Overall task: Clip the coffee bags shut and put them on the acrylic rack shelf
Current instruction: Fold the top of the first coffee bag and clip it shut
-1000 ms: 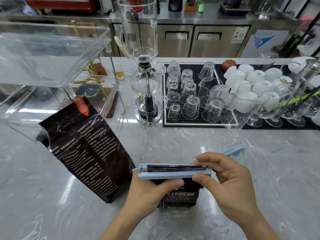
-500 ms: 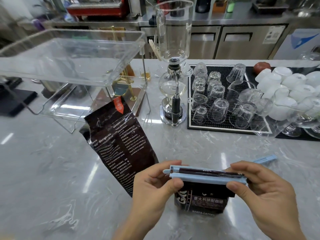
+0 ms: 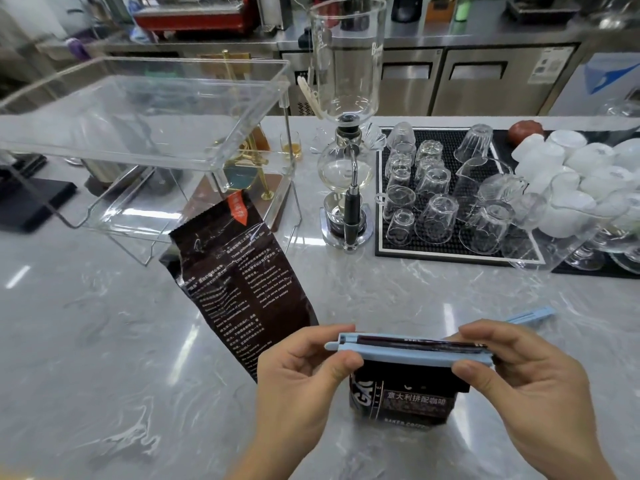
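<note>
Pinching each end of the long pale-blue plastic sealing clip (image 3: 410,351), the left hand (image 3: 304,379) and right hand (image 3: 512,382) are both clamped on it, thumb below and fingers above. The clip runs across the folded top of the small dark foil coffee bag (image 3: 403,398), which stands upright on the grey marble-pattern counter (image 3: 104,341) in front of the clear acrylic rack shelf (image 3: 138,133). Whether the clip has latched cannot be told.

Handling judgement: the foil is thin, glossy and likely slippery; it creases readily, and the contents should shift under pressure. Grip the rigid clip bar or support the base, not the mid-panel.

A second, larger dark foil coffee bag (image 3: 242,278) lies flat and unclipped between the rack and the hands. A spare pale-blue clip (image 3: 530,317) lies on the counter, on the far side of the right hand from the rack.
</note>
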`<action>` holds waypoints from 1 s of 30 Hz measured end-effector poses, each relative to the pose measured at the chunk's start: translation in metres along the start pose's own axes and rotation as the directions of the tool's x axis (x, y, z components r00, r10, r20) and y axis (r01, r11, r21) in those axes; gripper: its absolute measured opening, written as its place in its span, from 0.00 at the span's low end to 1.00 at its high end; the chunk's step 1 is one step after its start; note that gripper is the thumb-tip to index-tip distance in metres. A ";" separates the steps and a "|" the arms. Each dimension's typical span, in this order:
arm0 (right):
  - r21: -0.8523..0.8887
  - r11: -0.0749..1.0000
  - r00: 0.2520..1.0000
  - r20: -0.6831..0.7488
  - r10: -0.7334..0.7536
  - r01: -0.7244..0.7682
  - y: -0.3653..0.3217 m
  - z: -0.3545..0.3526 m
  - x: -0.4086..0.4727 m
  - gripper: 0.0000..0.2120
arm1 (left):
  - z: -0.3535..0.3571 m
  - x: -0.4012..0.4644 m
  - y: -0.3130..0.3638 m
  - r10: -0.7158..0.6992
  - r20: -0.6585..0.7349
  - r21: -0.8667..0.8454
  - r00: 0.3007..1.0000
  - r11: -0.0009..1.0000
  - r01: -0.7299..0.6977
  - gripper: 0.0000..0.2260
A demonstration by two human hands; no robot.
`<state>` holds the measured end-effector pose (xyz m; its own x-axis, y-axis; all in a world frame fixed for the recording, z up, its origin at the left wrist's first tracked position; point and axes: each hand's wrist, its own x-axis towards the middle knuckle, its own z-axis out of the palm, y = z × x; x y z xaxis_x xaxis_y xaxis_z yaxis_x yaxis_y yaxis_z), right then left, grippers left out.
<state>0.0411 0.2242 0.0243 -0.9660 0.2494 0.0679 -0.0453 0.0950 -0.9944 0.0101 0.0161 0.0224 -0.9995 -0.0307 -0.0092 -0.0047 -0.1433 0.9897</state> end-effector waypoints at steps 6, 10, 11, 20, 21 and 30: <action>-0.004 1.000 0.999 -0.017 -0.030 0.030 0.004 -0.001 0.000 0.20 | 0.001 -0.002 0.002 0.002 -0.020 0.020 1.000 1.000 -0.001 0.07; 0.017 0.999 0.999 -0.019 -0.036 0.037 0.004 0.000 0.000 0.23 | 0.004 -0.002 0.005 0.009 -0.041 0.015 0.999 1.000 -0.008 0.07; 0.024 0.999 0.999 -0.024 -0.030 0.031 0.004 0.000 0.000 0.24 | 0.004 -0.001 0.006 0.009 -0.046 0.014 0.999 1.000 -0.009 0.07; 0.011 0.998 0.998 -0.033 -0.059 0.059 0.006 0.001 0.001 0.19 | 0.005 0.000 0.004 0.031 -0.055 0.030 0.998 0.999 -0.029 0.06; 0.006 0.998 0.998 -0.036 -0.060 0.060 0.006 0.001 0.001 0.21 | 0.005 0.000 0.004 0.028 -0.054 0.031 0.998 0.999 -0.027 0.07; -0.009 0.999 0.998 -0.045 -0.033 0.032 0.005 0.002 0.001 0.28 | 0.002 0.003 -0.003 0.037 -0.073 0.090 0.997 0.995 -0.031 0.06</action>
<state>0.0395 0.2233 0.0193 -0.9517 0.2889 0.1038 -0.0743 0.1115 -0.9910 0.0070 0.0180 0.0199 -0.9939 -0.1085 0.0174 0.0233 -0.0527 0.9983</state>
